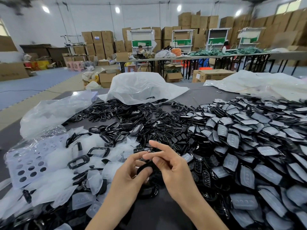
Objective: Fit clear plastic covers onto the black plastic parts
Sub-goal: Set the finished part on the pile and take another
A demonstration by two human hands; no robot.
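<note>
Mid-job, far from finished. My left hand (131, 173) has its fingers curled round one black part (146, 168), and my right hand (171, 165) pinches the same piece from the other side, thumb on top and forefinger sticking up free. The part sits between the two hands, held just above the table (157, 213). I can't tell whether a cover is on it yet; the fingers hide that face.

Done: a big heap of covered parts (249, 146) spreads out right of the right hand, a large share of the stock by the look of it.

Left: loose clear covers (66, 188) lie left of the left hand, mixed with black frames. A wide spread of bare black parts (132, 113) lies beyond both hands, spilling out of a plastic bag (141, 87). My guess is that plenty of fitting remains, and this piece is the one in progress.
</note>
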